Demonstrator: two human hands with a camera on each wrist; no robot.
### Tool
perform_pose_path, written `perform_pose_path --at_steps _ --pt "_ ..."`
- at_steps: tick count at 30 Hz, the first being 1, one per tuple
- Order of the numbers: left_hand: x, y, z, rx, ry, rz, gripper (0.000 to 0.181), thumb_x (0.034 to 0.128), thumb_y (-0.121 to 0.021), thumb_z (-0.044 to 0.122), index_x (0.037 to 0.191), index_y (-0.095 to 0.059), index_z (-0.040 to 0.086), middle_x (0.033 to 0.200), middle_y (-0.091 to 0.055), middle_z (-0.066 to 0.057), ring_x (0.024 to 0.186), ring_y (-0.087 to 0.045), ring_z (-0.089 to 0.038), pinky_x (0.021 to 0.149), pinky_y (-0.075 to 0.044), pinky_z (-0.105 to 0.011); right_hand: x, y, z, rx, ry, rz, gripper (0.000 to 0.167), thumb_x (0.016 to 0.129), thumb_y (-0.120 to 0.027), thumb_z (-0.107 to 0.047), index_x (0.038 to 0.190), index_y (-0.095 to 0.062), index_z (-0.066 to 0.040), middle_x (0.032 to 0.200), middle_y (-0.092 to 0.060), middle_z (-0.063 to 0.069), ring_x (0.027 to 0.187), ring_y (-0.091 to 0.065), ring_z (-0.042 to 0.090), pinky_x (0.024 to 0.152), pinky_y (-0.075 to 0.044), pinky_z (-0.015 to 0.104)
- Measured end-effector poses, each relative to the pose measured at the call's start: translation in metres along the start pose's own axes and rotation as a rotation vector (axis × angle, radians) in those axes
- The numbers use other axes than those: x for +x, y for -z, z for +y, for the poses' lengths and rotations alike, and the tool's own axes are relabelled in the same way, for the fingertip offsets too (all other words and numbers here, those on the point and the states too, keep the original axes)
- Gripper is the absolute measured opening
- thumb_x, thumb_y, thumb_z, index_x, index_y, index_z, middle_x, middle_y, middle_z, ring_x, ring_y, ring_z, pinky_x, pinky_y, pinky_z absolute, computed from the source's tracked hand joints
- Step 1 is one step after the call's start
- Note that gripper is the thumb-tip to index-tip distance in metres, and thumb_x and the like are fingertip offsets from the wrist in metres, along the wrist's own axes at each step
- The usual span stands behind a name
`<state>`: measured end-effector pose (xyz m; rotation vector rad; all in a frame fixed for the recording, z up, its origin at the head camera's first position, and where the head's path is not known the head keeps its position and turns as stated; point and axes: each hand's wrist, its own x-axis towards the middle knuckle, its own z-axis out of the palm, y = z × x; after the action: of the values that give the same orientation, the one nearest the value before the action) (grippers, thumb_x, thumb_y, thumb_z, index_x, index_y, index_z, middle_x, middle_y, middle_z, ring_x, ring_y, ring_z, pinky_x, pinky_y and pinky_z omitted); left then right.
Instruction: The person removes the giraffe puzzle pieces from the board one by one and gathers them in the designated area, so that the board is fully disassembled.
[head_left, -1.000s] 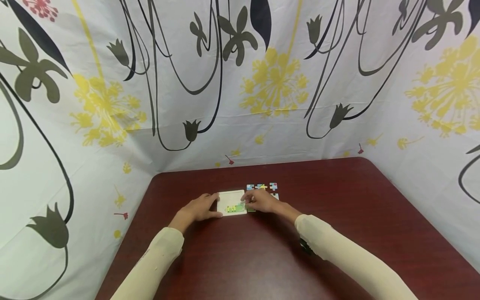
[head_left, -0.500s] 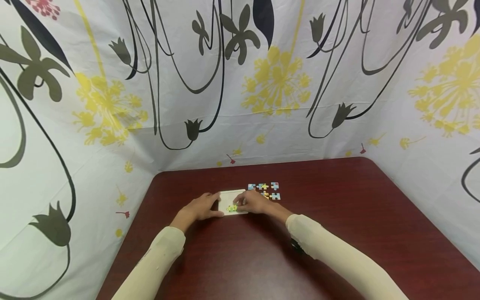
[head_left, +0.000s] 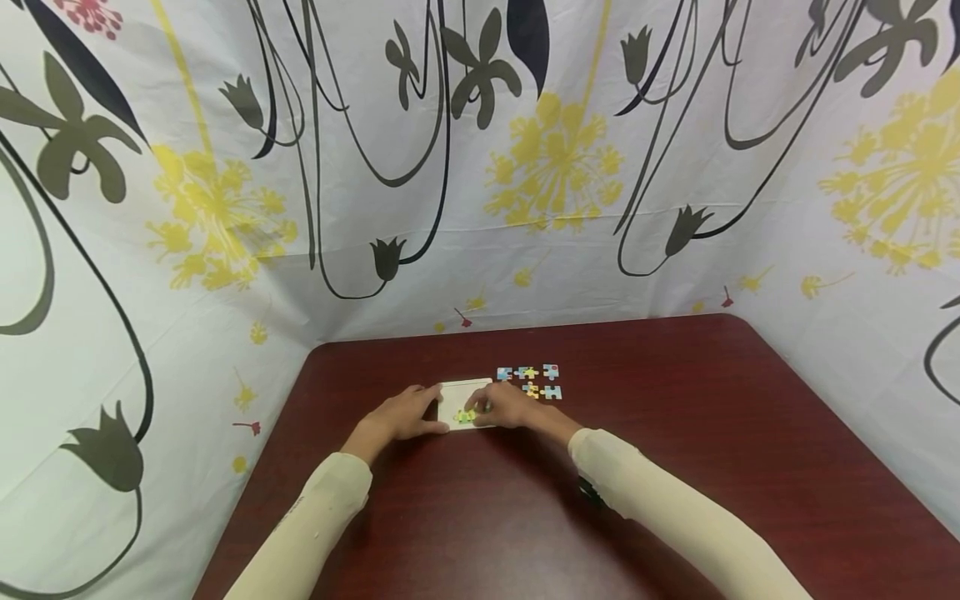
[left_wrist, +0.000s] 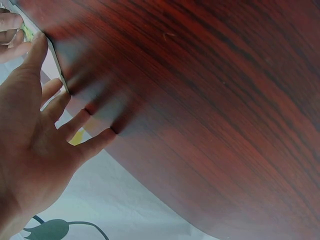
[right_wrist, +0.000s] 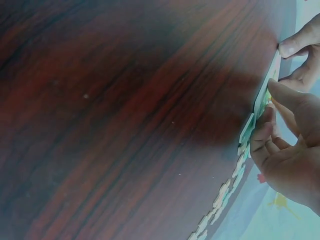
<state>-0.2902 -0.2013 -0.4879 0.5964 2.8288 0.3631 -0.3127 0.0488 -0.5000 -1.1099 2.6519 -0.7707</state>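
Note:
A small white puzzle tray (head_left: 455,392) lies flat on the table. Joined yellow-green jigsaw pieces (head_left: 464,416) sit along its near side. My left hand (head_left: 405,414) steadies the tray's left edge; in the left wrist view that hand (left_wrist: 45,135) has its fingers spread and fairly straight, with the thumb on the tray's edge. Over the tray's near right part, my right hand (head_left: 506,404) pinches a jigsaw piece low against the tray, mostly hidden by the fingers. The right wrist view shows that hand's (right_wrist: 295,155) thumb and fingers at the tray.
Several loose jigsaw pieces (head_left: 551,372) lie in rows behind and right of the tray, partly covered by my right hand. The dark red table (head_left: 637,467) meets a patterned cloth (head_left: 465,208) at the back and sides.
My right hand has moved left from the tray's right edge onto the tray with a piece, then nearly stopped. More loose pieces show behind it. My left hand stays at the left edge.

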Motion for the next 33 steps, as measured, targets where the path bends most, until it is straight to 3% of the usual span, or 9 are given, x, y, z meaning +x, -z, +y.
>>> perform_pose_path --at_steps 7,16,24,33 --pt "0.0 0.001 0.002 -0.001 -0.002 -0.002 0.083 0.0945 -0.071 0.056 0.16 -0.038 0.018 0.155 -0.045 -0.017 0.143 -0.044 -0.036 0.107 -0.045 -0.057 -0.002 -0.003 0.001 0.079 0.003 0.065 0.024 0.089 -0.083 -0.008 0.112 -0.075 -0.009 0.106 -0.074 0.009 0.093 -0.071 0.023 0.083 -0.057 0.037" --pt "0.0 0.001 0.002 0.011 0.0 -0.007 0.083 0.0949 -0.07 0.057 0.16 -0.038 0.017 0.155 -0.045 -0.018 0.142 -0.046 -0.036 0.106 -0.045 -0.057 -0.006 -0.008 0.002 0.109 0.003 0.104 0.026 0.09 -0.082 -0.009 0.114 -0.072 -0.014 0.109 -0.075 0.007 0.095 -0.074 0.021 0.083 -0.059 0.034" --pt "0.001 0.001 0.003 0.018 0.002 -0.01 0.085 0.0946 -0.071 0.057 0.161 -0.037 0.017 0.155 -0.045 -0.018 0.143 -0.045 -0.036 0.107 -0.045 -0.057 -0.01 -0.009 0.005 0.143 0.042 0.126 0.024 0.094 -0.077 -0.004 0.116 -0.07 -0.009 0.111 -0.075 0.01 0.099 -0.075 0.024 0.083 -0.059 0.029" --pt "0.0 0.001 0.003 0.016 0.002 -0.008 0.083 0.0949 -0.071 0.055 0.16 -0.038 0.016 0.154 -0.047 -0.017 0.144 -0.044 -0.035 0.108 -0.044 -0.057 -0.021 0.008 0.015 0.157 0.079 0.176 0.023 0.092 -0.077 -0.001 0.114 -0.069 -0.004 0.107 -0.074 0.012 0.098 -0.073 0.026 0.081 -0.058 0.025"
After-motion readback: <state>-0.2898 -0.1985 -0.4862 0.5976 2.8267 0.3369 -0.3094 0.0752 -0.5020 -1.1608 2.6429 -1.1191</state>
